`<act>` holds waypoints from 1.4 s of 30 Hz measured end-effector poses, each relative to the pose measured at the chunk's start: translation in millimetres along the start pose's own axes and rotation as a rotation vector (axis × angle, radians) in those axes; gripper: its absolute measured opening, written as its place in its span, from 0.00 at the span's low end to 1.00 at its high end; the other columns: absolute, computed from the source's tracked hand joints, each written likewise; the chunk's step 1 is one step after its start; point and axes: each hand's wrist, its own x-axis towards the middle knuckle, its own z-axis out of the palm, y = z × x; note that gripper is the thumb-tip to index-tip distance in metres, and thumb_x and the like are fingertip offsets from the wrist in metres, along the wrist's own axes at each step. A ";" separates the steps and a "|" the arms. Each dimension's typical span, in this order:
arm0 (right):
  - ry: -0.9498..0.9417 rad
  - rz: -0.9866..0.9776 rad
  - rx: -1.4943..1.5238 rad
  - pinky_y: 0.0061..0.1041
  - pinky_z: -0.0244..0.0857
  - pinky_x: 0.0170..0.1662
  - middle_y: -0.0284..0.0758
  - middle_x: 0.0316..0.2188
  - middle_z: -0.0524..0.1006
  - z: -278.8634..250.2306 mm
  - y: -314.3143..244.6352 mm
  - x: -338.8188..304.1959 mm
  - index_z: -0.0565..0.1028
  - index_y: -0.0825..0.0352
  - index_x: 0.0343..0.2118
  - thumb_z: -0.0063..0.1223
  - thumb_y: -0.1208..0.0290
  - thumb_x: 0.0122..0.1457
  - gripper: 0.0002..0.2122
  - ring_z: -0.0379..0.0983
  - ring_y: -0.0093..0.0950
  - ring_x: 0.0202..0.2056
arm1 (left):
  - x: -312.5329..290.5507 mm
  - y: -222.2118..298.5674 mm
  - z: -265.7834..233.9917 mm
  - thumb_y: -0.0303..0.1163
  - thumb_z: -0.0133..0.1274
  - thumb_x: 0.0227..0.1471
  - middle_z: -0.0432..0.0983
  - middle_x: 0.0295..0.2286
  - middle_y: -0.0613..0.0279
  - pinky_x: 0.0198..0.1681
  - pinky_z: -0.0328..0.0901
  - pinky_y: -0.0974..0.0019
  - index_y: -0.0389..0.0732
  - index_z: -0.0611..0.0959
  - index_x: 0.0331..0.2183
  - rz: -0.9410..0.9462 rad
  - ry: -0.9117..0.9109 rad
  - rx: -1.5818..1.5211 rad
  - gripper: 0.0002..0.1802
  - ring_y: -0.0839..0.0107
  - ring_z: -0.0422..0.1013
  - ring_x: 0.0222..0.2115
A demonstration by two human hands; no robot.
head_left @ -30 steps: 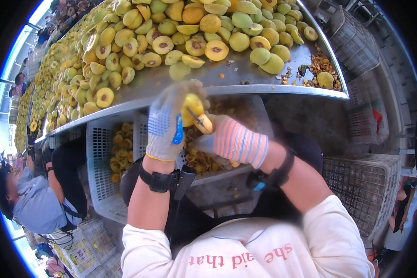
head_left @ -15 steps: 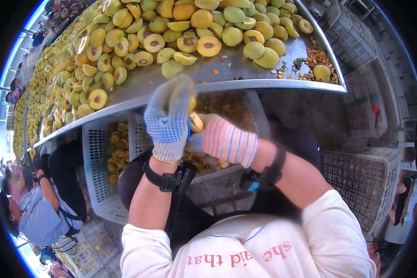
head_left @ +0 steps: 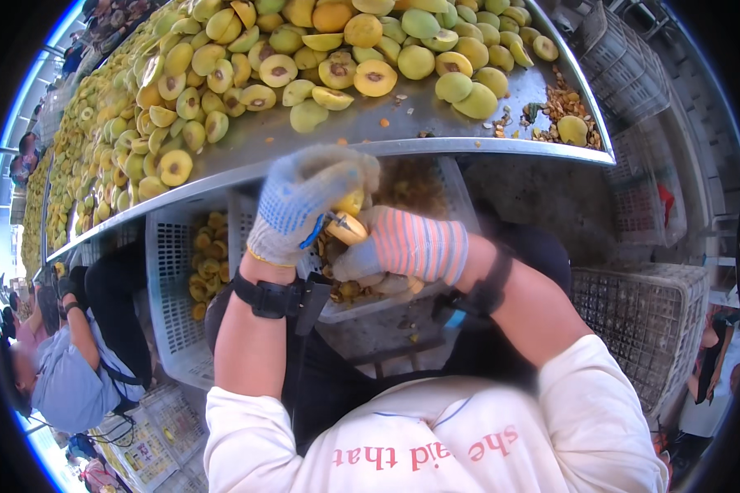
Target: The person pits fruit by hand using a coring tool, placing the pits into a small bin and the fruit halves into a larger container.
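Note:
My left hand (head_left: 300, 201), in a grey knit glove with blue dots, curls round a yellow peach half (head_left: 351, 201). Its fingers are slightly blurred. My right hand (head_left: 419, 242), in a red-and-grey striped glove, grips a small tool with a pale wooden handle (head_left: 349, 229) and a dark metal end. That end meets or almost meets the fruit; the glove hides part of it. Both hands are together just in front of the metal table (head_left: 469, 146), above a crate (head_left: 462, 193) holding fruit pieces.
Halved peaches (head_left: 275, 70) lie heaped on the table, with pit scraps (head_left: 563, 103) at its right corner. A white crate (head_left: 173, 304) of cut fruit stands at left, a grey crate (head_left: 641, 329) at right. Another person (head_left: 70, 370) works at far left.
My left hand has tilted to the right, its wrist shifting left. My right hand has moved slightly right, and more of the tool shows between the hands.

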 end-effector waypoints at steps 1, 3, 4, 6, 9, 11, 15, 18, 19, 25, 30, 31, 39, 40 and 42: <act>0.100 -0.025 -0.197 0.26 0.62 0.20 0.32 0.17 0.72 4.8 -5.1 -0.6 0.75 0.64 0.33 0.58 0.68 0.52 0.08 0.67 0.25 0.16 | -2.1 -2.1 -1.4 0.42 0.55 0.57 0.79 0.32 0.53 0.35 0.73 0.63 0.32 0.81 0.38 -0.036 0.056 -0.098 0.20 0.62 0.76 0.29; 0.186 -0.058 -0.402 0.27 0.64 0.22 0.34 0.18 0.74 6.1 6.1 7.8 0.75 0.66 0.34 0.57 0.67 0.53 0.09 0.70 0.27 0.17 | -6.1 -12.1 -11.7 0.45 0.53 0.58 0.78 0.32 0.53 0.35 0.74 0.63 0.33 0.80 0.41 -0.062 0.162 -0.334 0.22 0.60 0.76 0.30; 0.256 -0.307 -0.583 0.28 0.67 0.25 0.36 0.19 0.76 -7.2 33.9 17.3 0.74 0.67 0.35 0.56 0.65 0.55 0.11 0.73 0.30 0.20 | -6.1 -15.0 -13.3 0.47 0.51 0.60 0.78 0.33 0.52 0.34 0.74 0.62 0.33 0.78 0.43 -0.092 0.247 -0.578 0.24 0.59 0.76 0.30; 0.328 -0.171 -0.976 0.32 0.70 0.33 0.41 0.23 0.78 -5.5 29.8 17.6 0.73 0.68 0.39 0.56 0.62 0.56 0.14 0.79 0.38 0.29 | -12.1 -13.1 -23.3 0.48 0.48 0.61 0.77 0.32 0.52 0.33 0.75 0.62 0.34 0.77 0.44 -0.090 0.303 -0.598 0.25 0.59 0.76 0.30; 0.295 0.075 -1.121 0.34 0.71 0.33 0.41 0.23 0.78 0.3 14.0 8.8 0.72 0.68 0.39 0.57 0.61 0.57 0.15 0.79 0.38 0.29 | -38.0 1.1 -39.9 0.48 0.45 0.63 0.77 0.33 0.51 0.32 0.75 0.61 0.34 0.77 0.45 -0.053 0.398 -0.525 0.24 0.58 0.76 0.32; 0.331 0.109 -1.072 0.37 0.70 0.34 0.42 0.24 0.79 1.4 8.7 -3.1 0.73 0.68 0.39 0.58 0.62 0.56 0.15 0.79 0.41 0.31 | -60.1 10.9 -64.0 0.45 0.47 0.63 0.77 0.34 0.51 0.33 0.75 0.63 0.34 0.77 0.44 -0.052 0.528 -0.320 0.22 0.59 0.76 0.33; 0.451 -0.073 -1.202 0.41 0.69 0.35 0.44 0.26 0.79 -2.0 14.3 -13.0 0.73 0.66 0.39 0.59 0.65 0.55 0.13 0.77 0.46 0.33 | -132.1 42.6 -132.7 0.33 0.54 0.58 0.79 0.38 0.52 0.45 0.70 0.65 0.36 0.78 0.47 -0.016 0.926 1.553 0.17 0.60 0.76 0.38; 0.514 -0.037 -1.216 0.41 0.68 0.37 0.45 0.27 0.78 -11.8 23.1 -19.1 0.74 0.64 0.36 0.57 0.65 0.53 0.11 0.76 0.46 0.33 | -108.6 37.2 -65.9 0.29 0.58 0.54 0.76 0.43 0.52 0.47 0.70 0.64 0.37 0.78 0.48 0.290 0.727 1.062 0.20 0.60 0.75 0.39; 0.484 0.032 -1.204 0.40 0.69 0.37 0.45 0.28 0.79 -14.3 23.1 -21.9 0.75 0.64 0.36 0.57 0.66 0.53 0.10 0.77 0.46 0.34 | -93.6 43.1 -17.5 0.29 0.64 0.48 0.74 0.46 0.52 0.51 0.68 0.62 0.37 0.78 0.48 0.184 0.520 0.775 0.24 0.61 0.74 0.43; 0.434 -0.088 -1.104 0.39 0.71 0.43 0.46 0.34 0.80 -14.6 30.7 -23.1 0.77 0.65 0.41 0.59 0.62 0.53 0.16 0.77 0.46 0.40 | -49.8 -18.4 34.8 0.30 0.63 0.48 0.79 0.40 0.54 0.45 0.70 0.64 0.37 0.80 0.45 0.314 0.110 0.951 0.20 0.59 0.76 0.39; 0.401 0.050 -1.290 0.41 0.70 0.40 0.45 0.32 0.80 -37.9 39.4 -49.9 0.77 0.65 0.39 0.55 0.66 0.57 0.10 0.78 0.44 0.38 | -34.5 -29.8 32.1 0.29 0.53 0.59 0.78 0.37 0.59 0.48 0.67 0.67 0.34 0.76 0.49 0.096 0.270 0.397 0.17 0.73 0.73 0.40; 0.411 0.051 -1.291 0.41 0.70 0.40 0.45 0.32 0.80 -42.4 41.2 -55.2 0.77 0.65 0.39 0.55 0.66 0.57 0.10 0.78 0.44 0.38 | -31.8 -27.3 27.6 0.29 0.53 0.59 0.78 0.37 0.59 0.48 0.67 0.67 0.34 0.76 0.49 0.103 0.263 0.397 0.17 0.73 0.73 0.40; 0.669 -0.037 -1.211 0.40 0.71 0.36 0.45 0.27 0.80 -50.3 47.4 -95.7 0.75 0.66 0.39 0.52 0.74 0.55 0.09 0.79 0.44 0.35 | 78.5 18.7 79.0 0.36 0.59 0.52 0.75 0.47 0.49 0.52 0.66 0.63 0.37 0.76 0.51 0.193 0.071 0.967 0.25 0.58 0.72 0.48; 0.693 -0.023 -1.206 0.40 0.71 0.34 0.43 0.27 0.80 -51.7 50.0 -97.8 0.75 0.64 0.38 0.54 0.70 0.55 0.09 0.78 0.43 0.33 | 105.0 15.2 88.1 0.37 0.58 0.53 0.75 0.47 0.49 0.52 0.66 0.63 0.37 0.77 0.51 0.256 0.039 1.025 0.25 0.58 0.72 0.48; 0.749 -0.047 -1.199 0.40 0.70 0.31 0.40 0.25 0.79 -54.9 57.4 -98.1 0.74 0.63 0.34 0.56 0.67 0.55 0.08 0.78 0.43 0.30 | 149.5 -8.1 95.6 0.39 0.57 0.53 0.75 0.48 0.49 0.52 0.65 0.62 0.37 0.77 0.51 0.328 0.017 1.095 0.25 0.58 0.72 0.49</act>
